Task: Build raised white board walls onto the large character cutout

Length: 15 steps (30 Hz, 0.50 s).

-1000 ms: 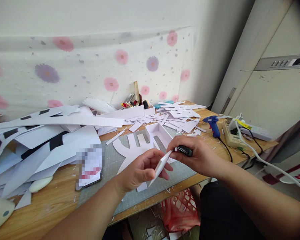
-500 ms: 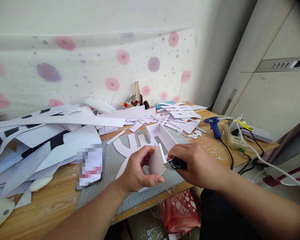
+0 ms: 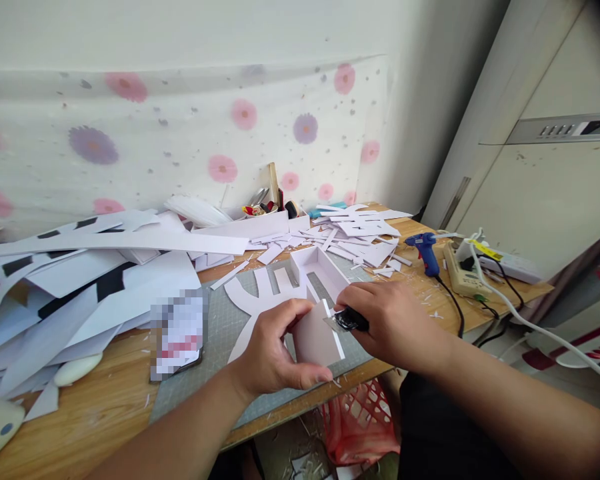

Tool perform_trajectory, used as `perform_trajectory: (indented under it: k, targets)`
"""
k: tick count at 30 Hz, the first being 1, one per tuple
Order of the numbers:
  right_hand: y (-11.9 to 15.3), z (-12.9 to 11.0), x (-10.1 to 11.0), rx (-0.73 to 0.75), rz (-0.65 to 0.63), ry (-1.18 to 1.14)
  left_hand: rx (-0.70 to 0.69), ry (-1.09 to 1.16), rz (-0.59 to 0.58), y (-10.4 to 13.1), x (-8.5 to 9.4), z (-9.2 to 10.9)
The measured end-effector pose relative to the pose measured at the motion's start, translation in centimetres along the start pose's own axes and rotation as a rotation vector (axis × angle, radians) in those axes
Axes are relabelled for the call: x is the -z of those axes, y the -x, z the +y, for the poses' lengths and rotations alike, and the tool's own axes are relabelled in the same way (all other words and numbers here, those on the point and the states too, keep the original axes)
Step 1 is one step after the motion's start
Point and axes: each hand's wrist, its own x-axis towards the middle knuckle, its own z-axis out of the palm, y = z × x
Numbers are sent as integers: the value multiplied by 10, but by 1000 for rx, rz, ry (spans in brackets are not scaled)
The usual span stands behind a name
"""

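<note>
My left hand (image 3: 285, 347) is closed on a small white foam board piece (image 3: 317, 337), thumb along its bottom and fingers behind its top. In my right hand (image 3: 387, 323) is a black-handled utility knife (image 3: 351, 319), its blade against the right edge of the piece. Both hands are over the grey-green cutting mat (image 3: 200, 393). Just beyond them on the mat stands a white cutout with curved arms (image 3: 240, 293), joined to or touching a raised box-like frame (image 3: 337, 277). My fingers partly hide the cutout.
White and black board sheets (image 3: 95, 293) are heaped at left, beside a pixelated phone-like object (image 3: 177, 337). Scraps (image 3: 365, 233) lie at the back. A blue glue gun (image 3: 425, 250) and power strip (image 3: 463, 270) with cables sit at right. Below the edge hangs a red basket (image 3: 360, 427).
The board piece has turned in my left hand, so its broad face shows more. The knife blade has shifted slightly up along its edge. The view has moved a little.
</note>
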Motion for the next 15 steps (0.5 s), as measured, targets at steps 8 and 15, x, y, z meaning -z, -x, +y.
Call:
perform_trajectory:
  k: [8,15]
  targets:
    - [3,-4,0,88,52,-23,-30,24,11,-2,0,1]
    - [3,-2,0,86,80,-22,-76,-17,9,0,-2,1]
